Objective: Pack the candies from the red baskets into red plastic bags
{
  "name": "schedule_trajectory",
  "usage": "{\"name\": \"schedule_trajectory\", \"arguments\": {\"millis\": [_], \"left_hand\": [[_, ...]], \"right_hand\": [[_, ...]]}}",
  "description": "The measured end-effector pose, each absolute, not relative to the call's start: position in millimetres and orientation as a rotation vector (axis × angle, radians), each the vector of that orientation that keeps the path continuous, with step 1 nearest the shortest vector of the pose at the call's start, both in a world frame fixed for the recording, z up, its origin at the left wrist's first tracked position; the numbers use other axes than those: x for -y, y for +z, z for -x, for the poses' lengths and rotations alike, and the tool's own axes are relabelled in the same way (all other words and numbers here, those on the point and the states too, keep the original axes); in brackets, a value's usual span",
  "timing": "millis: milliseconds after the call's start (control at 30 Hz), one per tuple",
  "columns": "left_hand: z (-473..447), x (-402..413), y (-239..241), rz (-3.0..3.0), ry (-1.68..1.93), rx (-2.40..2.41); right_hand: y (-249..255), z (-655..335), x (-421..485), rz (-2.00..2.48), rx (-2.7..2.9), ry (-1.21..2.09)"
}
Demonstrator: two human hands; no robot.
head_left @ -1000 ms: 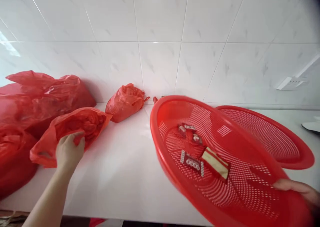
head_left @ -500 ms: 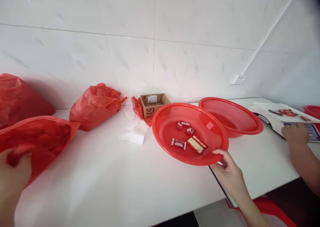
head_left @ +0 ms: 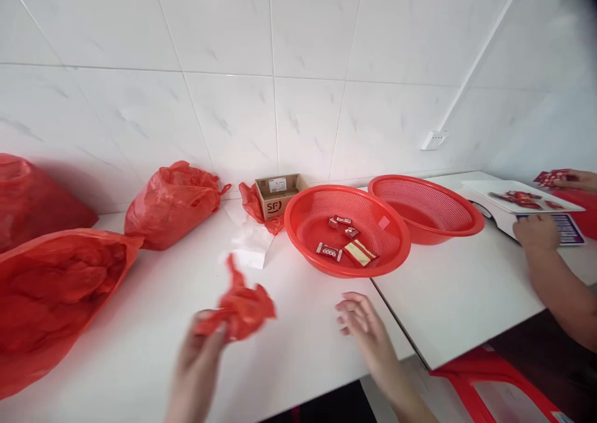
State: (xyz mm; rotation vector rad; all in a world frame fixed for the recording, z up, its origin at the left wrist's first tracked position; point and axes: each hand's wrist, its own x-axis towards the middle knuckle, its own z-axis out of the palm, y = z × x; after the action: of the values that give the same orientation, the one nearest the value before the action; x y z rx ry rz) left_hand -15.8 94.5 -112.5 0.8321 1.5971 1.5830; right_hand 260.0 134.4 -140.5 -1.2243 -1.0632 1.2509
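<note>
Over the white table, my left hand [head_left: 200, 354] pinches a crumpled red plastic bag [head_left: 245, 311], slightly blurred by motion. My right hand [head_left: 366, 323] is empty, its fingers apart and a little curled, in front of a red plastic basket [head_left: 298, 249]. Inside that basket lie several small wrapped snacks, among them a cream-and-red packet [head_left: 360, 253] and a dark red wrapped piece [head_left: 329, 251]. To the left, a large open red bag [head_left: 60, 292] is filled with more crumpled red plastic.
A second red basket [head_left: 429, 214] stands behind the first. Two full red bags [head_left: 170, 205] and a small cardboard box [head_left: 273, 205] sit along the wall. At right, a co-worker's hands [head_left: 538, 236] are at a white scale [head_left: 499, 208] bearing wrapped pieces. A red stool [head_left: 485, 373] is below.
My left hand has come out of the open bag and moved right, carrying a red plastic bag. My right hand has let go of the basket, which now rests on the table.
</note>
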Motion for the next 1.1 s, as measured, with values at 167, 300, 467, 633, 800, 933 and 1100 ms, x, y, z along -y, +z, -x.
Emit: {"name": "schedule_trajectory", "arguments": {"millis": [167, 300, 467, 633, 800, 933, 1100], "left_hand": [[-44.5, -85.7, -122.9, -0.796, 1.368, -1.045], [-24.3, -83.1, -121.7, -0.880, 1.284, -1.148], [13.0, -82.9, -137.8, -0.862, 1.400, -1.414], [40.9, -84.6, -143.2, -0.709, 1.491, -1.765], [8.9, -63.9, -92.2, -1.002, 1.785, -1.917], [-51.5, -48.8, -71.1, -1.789, 1.662, -1.906], [-50.3, -63.2, -119.9, -1.814, 1.050, -2.261]], "right_hand": [[-120.6, -223.9, -125.6, 0.908, 1.180, 1.725], [-115.9, -232.6, -134.0, 0.925, 1.105, 1.571], [-121.3, -248.1, -140.8, 0.922, 0.937, 1.348], [-109.8, -251.9, -145.9, 0.875, 0.735, 1.264], [-100.6, -240.5, -133.9, 0.996, 0.947, 1.182], [-103.3, -215.4, -109.5, 1.057, 1.135, 1.191], [-113.5, -216.2, -97.9, 0.961, 1.108, 1.282]]}}
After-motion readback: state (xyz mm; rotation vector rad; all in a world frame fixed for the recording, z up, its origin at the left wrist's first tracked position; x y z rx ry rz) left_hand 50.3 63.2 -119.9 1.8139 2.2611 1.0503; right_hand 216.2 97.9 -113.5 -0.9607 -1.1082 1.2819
